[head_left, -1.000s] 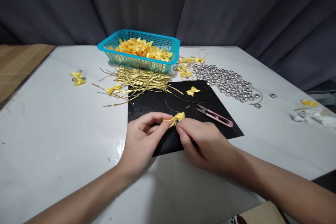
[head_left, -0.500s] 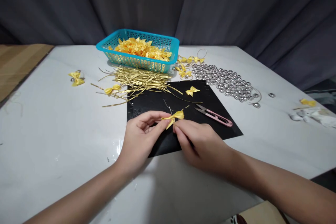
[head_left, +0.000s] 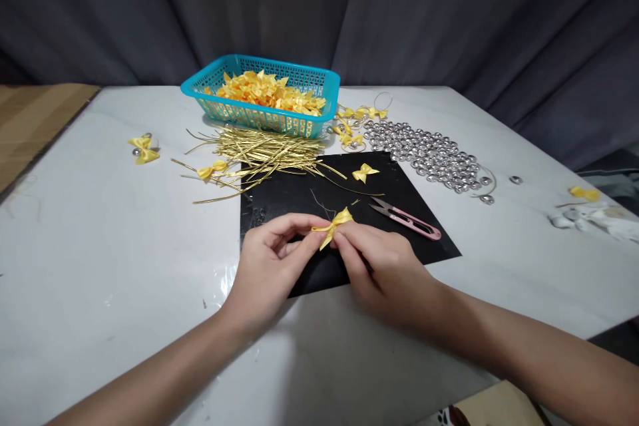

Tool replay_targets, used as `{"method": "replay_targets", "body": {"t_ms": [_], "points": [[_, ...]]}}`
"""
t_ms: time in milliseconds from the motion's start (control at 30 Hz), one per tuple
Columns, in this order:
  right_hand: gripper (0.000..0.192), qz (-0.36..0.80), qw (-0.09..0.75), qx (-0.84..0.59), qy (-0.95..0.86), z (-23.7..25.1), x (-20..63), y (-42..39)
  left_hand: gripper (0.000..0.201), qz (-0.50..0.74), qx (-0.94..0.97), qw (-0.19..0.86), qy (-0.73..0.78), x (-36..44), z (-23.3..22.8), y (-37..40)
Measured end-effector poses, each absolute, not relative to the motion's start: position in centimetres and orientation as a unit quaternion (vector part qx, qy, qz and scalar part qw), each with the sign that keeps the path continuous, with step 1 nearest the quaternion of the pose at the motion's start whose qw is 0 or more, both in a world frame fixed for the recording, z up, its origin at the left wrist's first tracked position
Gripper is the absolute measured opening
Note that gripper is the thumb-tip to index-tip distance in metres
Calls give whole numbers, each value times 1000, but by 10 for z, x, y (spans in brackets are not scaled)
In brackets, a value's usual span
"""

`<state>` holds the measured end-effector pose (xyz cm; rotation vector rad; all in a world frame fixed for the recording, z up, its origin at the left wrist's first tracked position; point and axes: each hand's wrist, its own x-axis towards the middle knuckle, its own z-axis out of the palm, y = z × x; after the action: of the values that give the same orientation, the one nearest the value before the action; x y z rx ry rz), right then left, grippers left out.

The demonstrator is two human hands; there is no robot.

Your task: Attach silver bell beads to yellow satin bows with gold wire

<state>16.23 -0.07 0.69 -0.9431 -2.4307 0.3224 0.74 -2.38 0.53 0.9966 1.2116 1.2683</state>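
- A small yellow bow with a bead (head_left: 144,148) lies alone on the white bench (head_left: 100,266), far out at about ten o'clock from the hands.
- Next along, a single bow on a gold wire (head_left: 212,170) rests at the near left edge of the heap of gold wires (head_left: 259,153), which fans out just in front of the basket.
- The teal basket (head_left: 259,116) stands at roughly eleven o'clock from the hands, filled with loose yellow ribbon bows (too many and too small to count).
- The left hand (head_left: 267,266) is narrowed to a pinch: thumb and forefinger close on the left end of the yellow ribbon bow (head_left: 333,223), the other fingers curled beneath.
- That bow is held just above the black mat (head_left: 319,193), near the mat's middle front, tilted with its right loop higher; a thin wire shows rising from behind it.
- The right hand (head_left: 387,269) also pinches the bow, fingertips meeting it from the right and touching the left hand's fingertips around it.
- At twelve o'clock from the bow, a spare yellow bow (head_left: 365,173) lies flat on the mat, well apart from the hands.
- A few wired bows (head_left: 354,126) sit by the basket's right corner.
- Pink thread snips (head_left: 409,218) lie on the mat at two o'clock from the right hand, blades pointing left.
- A spread of silver beads (head_left: 432,156) covers the bench beyond the mat's far right corner.
- Farthest right, at three o'clock, a yellow bow (head_left: 585,194) and some white scraps (head_left: 599,221) (blurred) lie near the bench edge.
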Motion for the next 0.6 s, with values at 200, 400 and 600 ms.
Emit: {"method": "replay_targets", "body": {"t_ms": [200,400,600], "points": [[22,150,271,-357,-881,6,161,1,2,522,431,524,517,8,6,-23],[24,209,289,-348,-867,8,163,6,5,512,450,519,515,9,6,-25],[29,291,275,-422,-813,25,170,22,5,487,451,531,527,10,5,-26]]}}
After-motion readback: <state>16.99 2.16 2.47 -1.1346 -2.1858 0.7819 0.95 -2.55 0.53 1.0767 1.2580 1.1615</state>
